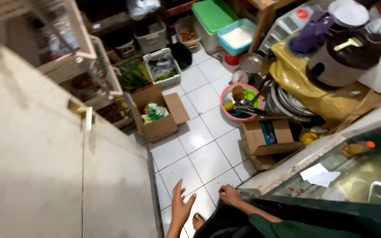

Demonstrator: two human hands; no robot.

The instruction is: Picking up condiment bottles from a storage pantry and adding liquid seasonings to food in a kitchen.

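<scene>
My left hand (pixel 181 205) is raised over the white tiled floor (pixel 199 132) with fingers spread and nothing in it. My right hand (pixel 230 195), on a dark green sleeve, has its fingers curled near the corner of a glass-topped counter (pixel 287 169) and holds nothing that I can see. A bare foot (pixel 198 221) shows below the hands.
A pale door or wall (pixel 45 176) fills the left. On the floor stand open cardboard boxes (pixel 157 117) (pixel 267 136), a pink basin of utensils (pixel 242 102), plastic tubs (pixel 237 37) and crates of greens (pixel 162 66). Pots and a cooker (pixel 340 57) are stacked at right.
</scene>
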